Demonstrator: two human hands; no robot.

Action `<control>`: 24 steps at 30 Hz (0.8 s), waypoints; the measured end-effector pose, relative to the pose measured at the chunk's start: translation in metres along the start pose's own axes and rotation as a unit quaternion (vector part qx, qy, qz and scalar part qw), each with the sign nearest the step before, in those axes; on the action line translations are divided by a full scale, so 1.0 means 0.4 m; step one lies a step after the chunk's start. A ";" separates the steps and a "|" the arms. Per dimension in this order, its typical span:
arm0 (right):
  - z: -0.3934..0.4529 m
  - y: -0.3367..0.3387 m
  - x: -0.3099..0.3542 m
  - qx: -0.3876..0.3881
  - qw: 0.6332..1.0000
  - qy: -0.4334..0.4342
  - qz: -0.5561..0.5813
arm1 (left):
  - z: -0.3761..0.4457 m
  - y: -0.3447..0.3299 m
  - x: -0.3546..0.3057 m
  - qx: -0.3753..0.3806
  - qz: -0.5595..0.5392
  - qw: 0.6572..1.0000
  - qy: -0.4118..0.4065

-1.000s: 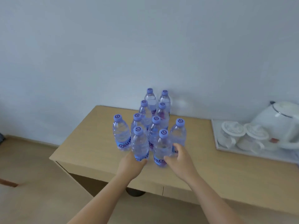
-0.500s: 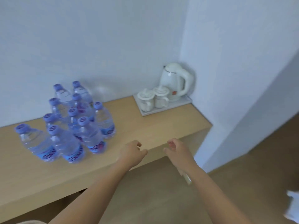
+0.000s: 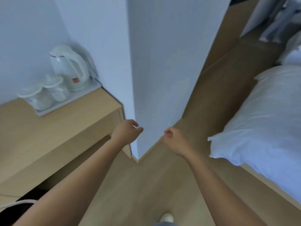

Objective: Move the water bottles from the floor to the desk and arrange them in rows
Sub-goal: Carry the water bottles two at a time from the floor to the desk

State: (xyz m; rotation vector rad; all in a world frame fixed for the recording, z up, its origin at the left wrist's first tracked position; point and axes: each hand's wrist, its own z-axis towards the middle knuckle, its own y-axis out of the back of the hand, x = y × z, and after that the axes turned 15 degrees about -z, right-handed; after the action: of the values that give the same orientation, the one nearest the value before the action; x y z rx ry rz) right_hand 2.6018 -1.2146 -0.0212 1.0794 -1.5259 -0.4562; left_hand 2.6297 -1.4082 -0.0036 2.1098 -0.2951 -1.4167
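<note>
No water bottle is in view at this moment. The light wooden desk (image 3: 53, 137) fills the left side, seen at its right end. My left hand (image 3: 127, 132) hangs in the air just past the desk's right edge, fingers loosely curled and holding nothing. My right hand (image 3: 173, 138) is level with it a little to the right, over the floor, fingers also loosely curled and empty. Both forearms reach up from the bottom of the frame.
A white kettle (image 3: 70, 67) and lidded white cups (image 3: 45, 93) stand on a tray (image 3: 84, 93) at the desk's right end. A white wall corner (image 3: 154, 79) juts out straight ahead. A bed with white bedding (image 3: 260, 121) lies at right, wooden floor (image 3: 146, 193) between.
My view has swung right, away from the bottles on the desk, which have left the frame. Both hands let go of the bottles and now hang empty in front of the wall corner.
</note>
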 end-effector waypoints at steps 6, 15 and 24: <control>-0.009 0.173 -0.233 -0.045 0.997 -0.059 0.015 | 0.057 -0.230 -0.155 0.060 0.006 0.998 -0.014; 0.098 0.311 -0.419 -0.050 0.994 -0.096 0.014 | 0.188 -0.437 -0.309 0.100 0.020 0.994 -0.030; 0.336 0.479 -0.564 -0.023 0.991 -0.129 0.003 | 0.460 -0.648 -0.465 0.131 0.012 0.991 -0.030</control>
State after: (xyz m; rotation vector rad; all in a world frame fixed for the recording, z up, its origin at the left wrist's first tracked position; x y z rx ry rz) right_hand 2.3880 -0.9704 -0.0357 1.0084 -1.7361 -0.6436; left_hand 2.3531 -1.1711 -0.0576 2.2642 -0.5560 -1.4964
